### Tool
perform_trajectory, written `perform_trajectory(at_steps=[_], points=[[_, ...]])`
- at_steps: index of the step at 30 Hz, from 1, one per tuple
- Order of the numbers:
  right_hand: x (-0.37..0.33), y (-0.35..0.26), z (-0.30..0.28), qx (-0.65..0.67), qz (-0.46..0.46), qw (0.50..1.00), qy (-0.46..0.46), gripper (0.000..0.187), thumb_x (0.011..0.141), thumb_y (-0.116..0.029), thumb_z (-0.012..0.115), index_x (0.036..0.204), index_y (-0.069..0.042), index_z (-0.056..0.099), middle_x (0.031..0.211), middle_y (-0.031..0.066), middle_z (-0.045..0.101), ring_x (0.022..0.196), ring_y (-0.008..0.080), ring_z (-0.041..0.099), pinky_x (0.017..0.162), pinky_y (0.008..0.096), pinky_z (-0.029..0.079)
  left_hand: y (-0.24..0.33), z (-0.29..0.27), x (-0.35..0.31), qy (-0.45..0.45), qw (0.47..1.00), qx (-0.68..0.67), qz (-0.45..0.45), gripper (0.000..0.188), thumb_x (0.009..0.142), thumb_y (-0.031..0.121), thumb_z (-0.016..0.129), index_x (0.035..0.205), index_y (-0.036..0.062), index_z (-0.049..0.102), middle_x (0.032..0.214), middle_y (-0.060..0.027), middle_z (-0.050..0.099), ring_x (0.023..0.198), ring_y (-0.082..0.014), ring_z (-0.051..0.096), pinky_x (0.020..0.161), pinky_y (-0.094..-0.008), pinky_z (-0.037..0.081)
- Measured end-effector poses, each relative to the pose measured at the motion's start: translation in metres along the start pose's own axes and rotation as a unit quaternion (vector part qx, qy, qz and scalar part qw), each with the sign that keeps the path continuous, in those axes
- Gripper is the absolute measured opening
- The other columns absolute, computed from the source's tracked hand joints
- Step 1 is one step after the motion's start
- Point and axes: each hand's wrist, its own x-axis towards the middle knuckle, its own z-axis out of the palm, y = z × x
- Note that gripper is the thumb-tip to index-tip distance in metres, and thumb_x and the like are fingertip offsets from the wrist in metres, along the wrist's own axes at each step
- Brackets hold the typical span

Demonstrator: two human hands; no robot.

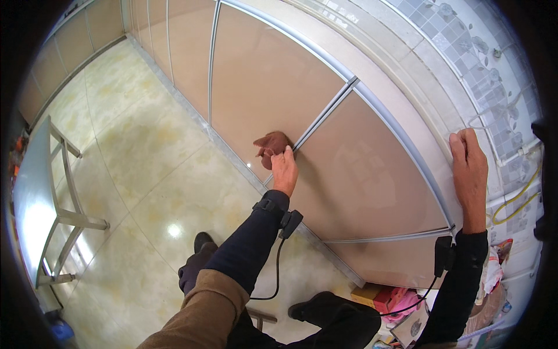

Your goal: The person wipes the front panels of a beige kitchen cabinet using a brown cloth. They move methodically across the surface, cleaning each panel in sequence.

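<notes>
Reaching forward, my left hand [284, 172] is closed on a reddish-brown cloth [274, 147]. The bunched cloth presses against a glossy beige cabinet door [261, 87], low down beside the metal strip between two doors. One corner of the cloth sticks out to the left. On the right, my right hand [469, 168] rests on the pale counter ledge [427, 116] above the doors. Its fingers are curled in and nothing shows in them.
A metal-legged bench or table [40, 203] stands at the left on the tiled floor [139, 186]. Boxes, bags and other clutter [389, 299] lie at the lower right by the cabinet's end. A yellow cable [514, 200] runs along the tiled wall. A stool leg [261, 317] shows near my feet.
</notes>
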Motion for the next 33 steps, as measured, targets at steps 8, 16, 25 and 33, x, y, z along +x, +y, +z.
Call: perform_trajectory(at_steps=[8,16,25,33], points=[[0.001,0.001,-0.002,-0.028,0.009,0.999,-0.016,0.03,0.102,-0.028,0.058,0.093,0.0,0.053,0.072,0.0126,0.049,0.065,0.0207,0.047,0.063,0.0373,0.041,-0.09,-0.005,-0.005,0.032,0.978,-0.08,-0.192,0.044,0.104,0.042,0.05,0.095,-0.0002,0.06,0.088,-0.0065,0.053,0.084,-0.0184,0.049,0.074,-0.0378,0.042],[0.0,0.003,-0.003,-0.006,0.003,1.0,-0.016,0.028,0.102,-0.027,0.06,0.091,-0.002,0.053,0.068,0.0103,0.049,0.063,0.0201,0.048,0.062,0.0371,0.041,-0.113,-0.009,0.007,-0.036,0.961,-0.021,-0.272,0.027,0.105,0.016,0.043,0.11,-0.0054,0.06,0.104,-0.025,0.066,0.104,-0.0399,0.064,0.09,-0.0462,0.051],[0.0,0.0,-0.002,-0.021,0.016,1.0,-0.016,0.03,0.1,-0.032,0.061,0.09,-0.004,0.054,0.066,0.0106,0.051,0.062,0.0234,0.05,0.061,0.0385,0.042,0.046,0.003,-0.013,-0.068,0.99,-0.039,-0.121,0.031,0.107,0.029,0.045,0.1,0.0018,0.058,0.084,-0.0078,0.052,0.079,-0.0204,0.052,0.07,-0.0391,0.043],[-0.001,-0.001,-0.002,-0.025,0.008,1.0,-0.006,0.03,0.1,-0.032,0.061,0.09,-0.004,0.055,0.066,0.0118,0.053,0.062,0.026,0.052,0.062,0.0402,0.043,0.135,0.009,-0.009,-0.069,0.997,-0.026,0.002,0.032,0.106,0.024,0.052,0.093,-0.0053,0.057,0.097,-0.0165,0.055,0.093,-0.0248,0.05,0.083,-0.04,0.042]])
